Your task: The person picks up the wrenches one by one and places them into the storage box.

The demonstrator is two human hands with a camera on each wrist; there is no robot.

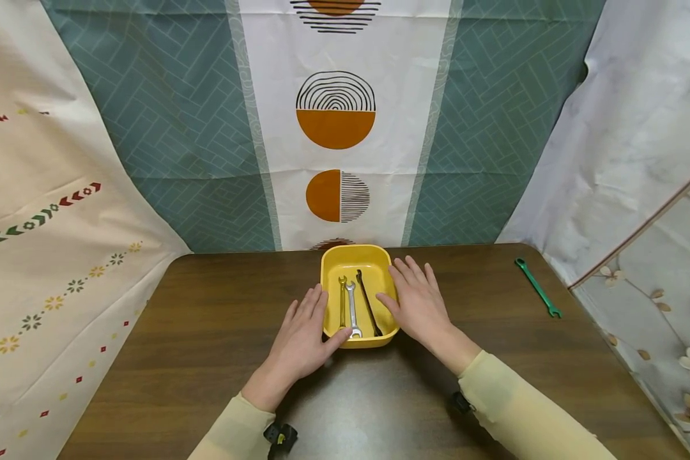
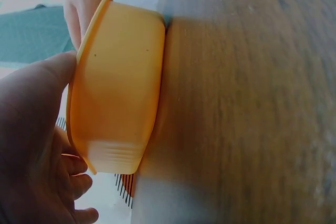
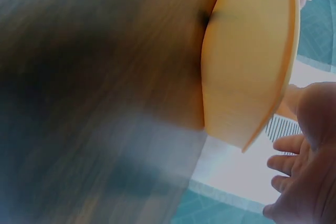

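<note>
A yellow tray [image 1: 361, 344] stands on the wooden table, near its back edge. Inside lie a gold wrench [image 1: 342, 300], a silver wrench [image 1: 352, 306] and a black wrench [image 1: 368, 301], side by side. Along the tray's left side is my left hand [image 1: 303, 335], fingers straight, its thumb at the near rim. In the left wrist view that thumb [image 2: 63, 69] meets the tray's rim. My right hand [image 1: 418, 300] is at the opposite side with fingers spread and its thumb at the right rim. Neither hand visibly curls round anything.
A green wrench [image 1: 538, 287] lies apart on the right side of the table [image 1: 218, 306]. Behind the table hangs a patterned cloth [image 1: 195, 128]. Fabric also drapes along the left and right edges.
</note>
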